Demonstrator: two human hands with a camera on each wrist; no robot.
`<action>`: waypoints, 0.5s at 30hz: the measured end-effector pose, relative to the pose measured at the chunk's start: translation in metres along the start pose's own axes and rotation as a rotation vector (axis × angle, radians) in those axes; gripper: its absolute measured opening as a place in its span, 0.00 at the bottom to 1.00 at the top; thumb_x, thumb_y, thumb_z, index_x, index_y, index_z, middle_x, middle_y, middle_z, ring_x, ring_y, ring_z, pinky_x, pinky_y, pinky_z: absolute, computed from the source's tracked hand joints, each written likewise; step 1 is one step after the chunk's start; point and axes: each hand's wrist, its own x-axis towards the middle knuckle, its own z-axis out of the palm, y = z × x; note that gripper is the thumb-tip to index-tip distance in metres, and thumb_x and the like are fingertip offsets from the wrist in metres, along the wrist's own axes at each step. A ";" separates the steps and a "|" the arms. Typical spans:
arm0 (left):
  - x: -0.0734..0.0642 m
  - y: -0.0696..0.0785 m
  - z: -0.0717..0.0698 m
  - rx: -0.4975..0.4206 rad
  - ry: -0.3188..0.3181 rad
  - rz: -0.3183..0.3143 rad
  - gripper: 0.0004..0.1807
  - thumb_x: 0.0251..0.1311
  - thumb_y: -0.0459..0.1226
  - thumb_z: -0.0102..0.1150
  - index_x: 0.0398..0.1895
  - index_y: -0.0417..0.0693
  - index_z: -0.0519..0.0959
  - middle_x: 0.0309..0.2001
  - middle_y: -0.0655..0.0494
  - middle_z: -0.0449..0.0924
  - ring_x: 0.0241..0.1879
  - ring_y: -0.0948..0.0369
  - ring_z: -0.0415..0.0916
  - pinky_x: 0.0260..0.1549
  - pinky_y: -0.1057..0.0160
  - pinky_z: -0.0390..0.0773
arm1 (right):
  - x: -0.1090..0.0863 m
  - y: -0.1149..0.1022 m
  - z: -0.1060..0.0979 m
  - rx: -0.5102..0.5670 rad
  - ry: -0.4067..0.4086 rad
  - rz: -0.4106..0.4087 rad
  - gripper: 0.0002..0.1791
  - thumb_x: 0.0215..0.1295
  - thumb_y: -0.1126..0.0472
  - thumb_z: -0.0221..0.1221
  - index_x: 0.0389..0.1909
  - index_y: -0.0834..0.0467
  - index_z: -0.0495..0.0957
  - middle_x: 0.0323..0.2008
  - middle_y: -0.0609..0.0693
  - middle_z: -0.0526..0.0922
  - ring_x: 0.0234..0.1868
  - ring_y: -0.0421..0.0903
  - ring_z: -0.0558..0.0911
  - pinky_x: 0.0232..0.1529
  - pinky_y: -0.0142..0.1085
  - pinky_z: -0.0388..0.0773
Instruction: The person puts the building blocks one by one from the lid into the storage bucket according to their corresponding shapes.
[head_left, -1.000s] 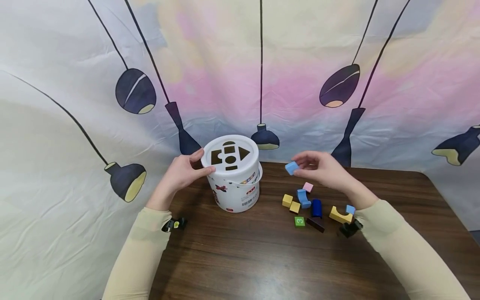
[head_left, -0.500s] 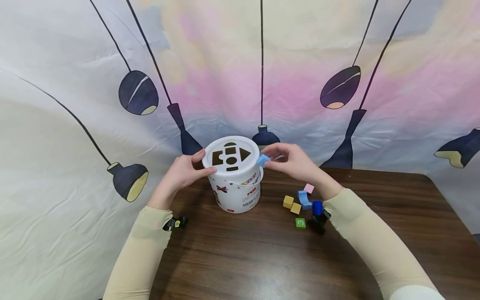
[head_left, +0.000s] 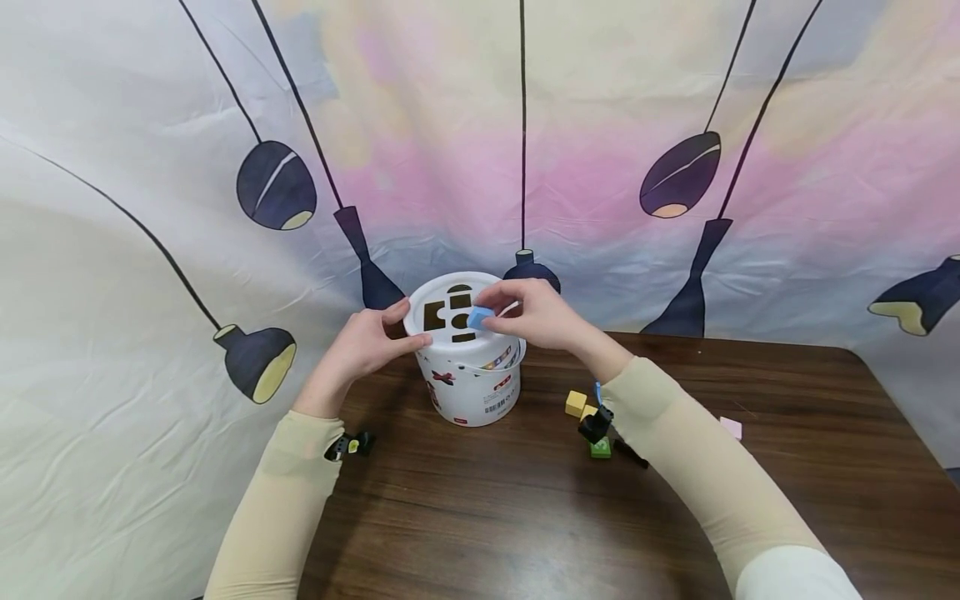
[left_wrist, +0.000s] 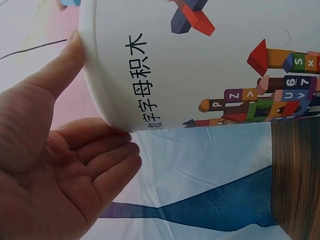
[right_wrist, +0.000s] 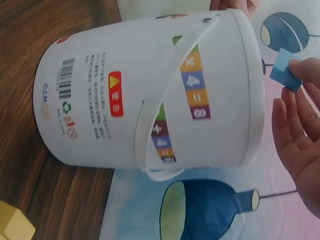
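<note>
Fingers (head_left: 397, 310) of the left hand (head_left: 360, 350) are rested, loosely extended, against the edge of the lid (head_left: 442, 336) on the white bucket (head_left: 465, 392). Just above the lid, a light-blue block (head_left: 478, 318) is pinched by the right hand (head_left: 536, 315). Farther right, yellow blocks (head_left: 576, 403) and a green block (head_left: 600, 451) are borne by the tabletop (head_left: 465, 508).

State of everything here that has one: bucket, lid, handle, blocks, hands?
Bucket: upright on the table
Lid: fitted on the bucket
Handle: lowered
Light-blue block: pinched, above the lid, not inserted
Right hand: pinching the light-blue block
Left hand: resting on the lid's edge
Yellow blocks: on the table, one partly hidden
Green block: on the table
</note>
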 end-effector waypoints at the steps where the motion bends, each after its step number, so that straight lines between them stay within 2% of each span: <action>1: 0.000 0.000 0.000 0.002 0.000 0.000 0.48 0.65 0.57 0.74 0.80 0.45 0.66 0.75 0.45 0.67 0.75 0.44 0.66 0.69 0.41 0.72 | 0.002 -0.002 0.002 -0.013 -0.009 -0.008 0.16 0.70 0.62 0.71 0.57 0.57 0.87 0.46 0.47 0.89 0.49 0.44 0.87 0.54 0.43 0.87; 11: -0.001 0.001 -0.001 -0.010 0.001 -0.003 0.48 0.64 0.57 0.75 0.80 0.44 0.67 0.75 0.45 0.68 0.75 0.45 0.67 0.68 0.41 0.74 | 0.015 -0.013 0.016 -0.124 -0.110 -0.035 0.15 0.72 0.62 0.70 0.57 0.58 0.87 0.49 0.46 0.89 0.46 0.42 0.87 0.51 0.35 0.86; 15: 0.000 0.001 0.000 -0.009 0.003 -0.001 0.48 0.64 0.57 0.75 0.80 0.43 0.67 0.75 0.45 0.67 0.75 0.45 0.67 0.68 0.41 0.74 | 0.017 -0.014 0.018 -0.144 -0.124 -0.034 0.15 0.71 0.62 0.71 0.56 0.57 0.88 0.50 0.47 0.89 0.46 0.42 0.88 0.50 0.34 0.86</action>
